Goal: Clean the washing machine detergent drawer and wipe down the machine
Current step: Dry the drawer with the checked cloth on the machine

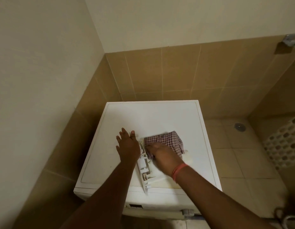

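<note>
A white washing machine (160, 116) stands in a tiled corner, seen from above. The white detergent drawer (144, 166) lies on its lid, taken out of the machine. My left hand (127, 144) rests flat beside the drawer's left end with its fingers straight, touching the lid and the drawer's edge. My right hand (165, 156) holds a red-and-white checked cloth (166, 139) pressed onto the drawer; the cloth and hand hide most of the drawer's compartments. A red band circles my right wrist.
Tan tiled walls close in behind and to the left of the machine. At right lie a tiled floor with a round drain (240, 126) and a white perforated basket (285, 142). A metal fitting (290, 41) sticks out of the upper right wall.
</note>
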Tool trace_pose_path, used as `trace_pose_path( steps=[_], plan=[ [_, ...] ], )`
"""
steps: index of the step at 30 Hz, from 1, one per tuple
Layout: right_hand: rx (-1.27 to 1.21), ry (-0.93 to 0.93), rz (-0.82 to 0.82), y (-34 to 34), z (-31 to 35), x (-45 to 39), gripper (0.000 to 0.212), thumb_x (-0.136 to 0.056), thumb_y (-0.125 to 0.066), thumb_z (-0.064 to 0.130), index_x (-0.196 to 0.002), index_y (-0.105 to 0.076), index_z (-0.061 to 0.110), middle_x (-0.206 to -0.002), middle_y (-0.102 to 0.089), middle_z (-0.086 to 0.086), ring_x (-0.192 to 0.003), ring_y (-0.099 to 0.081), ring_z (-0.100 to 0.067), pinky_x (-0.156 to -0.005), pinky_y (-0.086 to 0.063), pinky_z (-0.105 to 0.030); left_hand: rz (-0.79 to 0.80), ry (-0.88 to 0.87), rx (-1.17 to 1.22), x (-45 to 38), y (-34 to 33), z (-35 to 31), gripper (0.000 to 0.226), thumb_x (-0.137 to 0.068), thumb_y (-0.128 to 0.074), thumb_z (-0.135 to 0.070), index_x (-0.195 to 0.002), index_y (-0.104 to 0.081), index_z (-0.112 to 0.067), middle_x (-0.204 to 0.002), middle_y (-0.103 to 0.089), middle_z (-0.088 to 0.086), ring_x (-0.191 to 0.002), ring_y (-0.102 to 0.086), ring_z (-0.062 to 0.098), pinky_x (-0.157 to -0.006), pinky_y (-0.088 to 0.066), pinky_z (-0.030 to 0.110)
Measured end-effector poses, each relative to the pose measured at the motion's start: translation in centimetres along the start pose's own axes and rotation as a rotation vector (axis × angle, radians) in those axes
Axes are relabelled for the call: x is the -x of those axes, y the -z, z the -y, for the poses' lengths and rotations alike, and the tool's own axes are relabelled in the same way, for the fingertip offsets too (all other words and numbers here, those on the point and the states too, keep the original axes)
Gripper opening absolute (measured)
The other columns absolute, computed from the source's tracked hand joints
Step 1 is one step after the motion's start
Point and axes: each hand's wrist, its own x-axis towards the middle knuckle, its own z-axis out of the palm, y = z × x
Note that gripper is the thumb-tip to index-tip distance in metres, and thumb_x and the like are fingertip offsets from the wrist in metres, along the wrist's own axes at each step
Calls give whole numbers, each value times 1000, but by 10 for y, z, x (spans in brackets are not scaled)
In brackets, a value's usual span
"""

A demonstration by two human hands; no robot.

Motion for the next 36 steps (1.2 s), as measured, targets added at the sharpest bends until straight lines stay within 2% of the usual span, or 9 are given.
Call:
trace_pose_path(
  steps=[4, 7, 11, 14, 18, 21, 29, 33, 36],
  plan=[
    [48, 78, -87, -8, 0, 32, 66, -66, -62, -16, -126, -66, 11, -129, -65, -11, -118, -62, -30, -108, -32, -34, -12, -2, -4, 1, 0, -1, 64, -104, -19, -47, -157, -7, -14, -165, -10, 10, -152, -4, 30, -122, -9, 52],
    [86, 143, -66, -6, -4, 63, 73, -56, -70, -15, -121, -70, 18, -126, -68, -2, -116, -64, -22, -103, -39, -33, -20, -16, -25, 1, 1, 0, 64, -104, -18, -47, -157, -6, -14, -165, -10, 9, -152, -5, 30, -122, -10, 53],
    [134, 166, -11, 4, -17, 100, 54, -77, -46, 4, -120, -70, 27, -128, -65, 9, -123, -57, -11, -103, -44, -31, -8, -26, -31, 0, 0, 0, 63, -104, -18, -47, -157, -6, -15, -165, -9, 9, -152, -5, 29, -122, -10, 53],
    [196, 68, -90, 17, -41, 125, 53, -79, -38, 7, -114, -73, 26, -124, -67, 8, -118, -61, -13, -100, -48, -35, -5, -36, -28, 1, 1, 0, 63, -105, -19, -46, -157, -6, -15, -165, -9, 9, -152, -5, 30, -122, -10, 53],
    [164, -253, -231, 18, -66, 143, 74, -57, -57, -27, -116, -73, 16, -122, -68, -4, -115, -63, -24, -109, -39, -30, -5, -51, -3, 3, -1, -2, 63, -105, -19, -46, -157, -7, -14, -165, -10, 9, -152, -4, 30, -121, -10, 54],
    [5, -417, -409, 10, -56, 135, 80, -54, -51, -34, -119, -70, 8, -125, -66, -8, -118, -58, -20, -111, -30, -20, 4, -45, 33, 3, -3, -3, 63, -105, -20, -46, -157, -7, -13, -165, -10, 10, -152, -4, 31, -121, -11, 54],
    [-286, -697, -545, -45, 35, 102, 61, -72, -48, -17, -120, -64, 18, -120, -54, 1, -104, -44, -11, -103, -40, -43, 7, 31, 107, 1, -6, -6, 63, -105, -20, -45, -157, -6, -11, -164, -11, 11, -152, -5, 32, -121, -14, 54],
    [-537, -577, -422, -59, 56, 108, 53, -79, -52, -10, -111, -58, 32, -116, -49, 7, -106, -51, 0, -95, -43, -16, 21, 49, 99, -1, -8, -4, 62, -106, -23, -43, -157, -6, -12, -165, -9, 12, -152, -5, 33, -121, -14, 53],
    [-693, -644, -452, -55, 55, 111, 49, -86, -48, -12, -109, -57, 30, -114, -53, 5, -103, -54, -3, -82, -48, -12, 43, 33, 50, -3, -7, -2, 61, -106, -25, -41, -157, -8, -13, -165, -8, 12, -151, -5, 35, -121, -16, 53]
  ],
)
